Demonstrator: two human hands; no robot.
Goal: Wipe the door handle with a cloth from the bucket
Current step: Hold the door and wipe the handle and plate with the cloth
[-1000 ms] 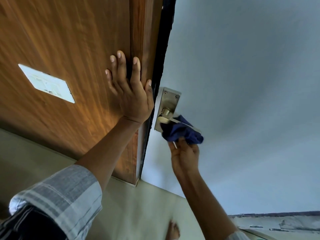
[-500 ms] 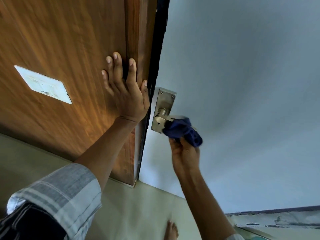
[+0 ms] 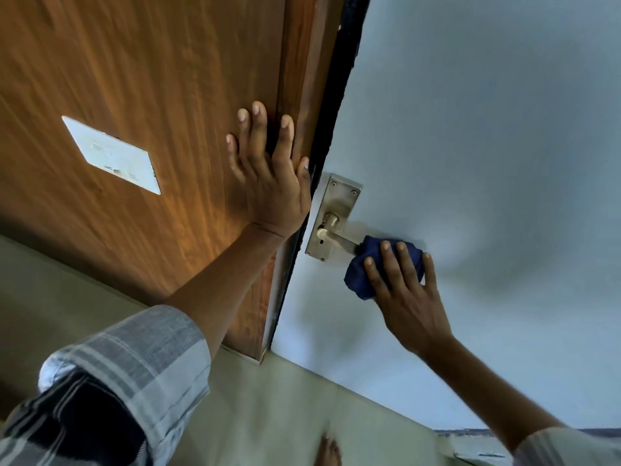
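A brushed-metal door handle (image 3: 339,239) sits on a tall silver backplate (image 3: 332,216) fixed with screws near the edge of a pale grey-blue door (image 3: 487,146). The lever runs out to the right from a round hub, and its outer end is covered by a crumpled dark blue cloth (image 3: 361,275), bunched into a ball against the door face. The right hand (image 3: 408,297) presses on the cloth from below, its fingers (image 3: 388,260) spread over the fabric and curled lightly around it. To the left, a wood-grain panel (image 3: 151,112) in warm brown carries a white rectangular plate (image 3: 112,154). The left hand (image 3: 268,183) lies flat on this panel beside the dark door edge, fingers (image 3: 257,129) straight and slightly fanned, holding nothing. A grey striped sleeve (image 3: 134,364) covers the left forearm near the bottom corner. Below, a bare foot (image 3: 327,450) stands on a pale floor (image 3: 285,398). No bucket is in view.
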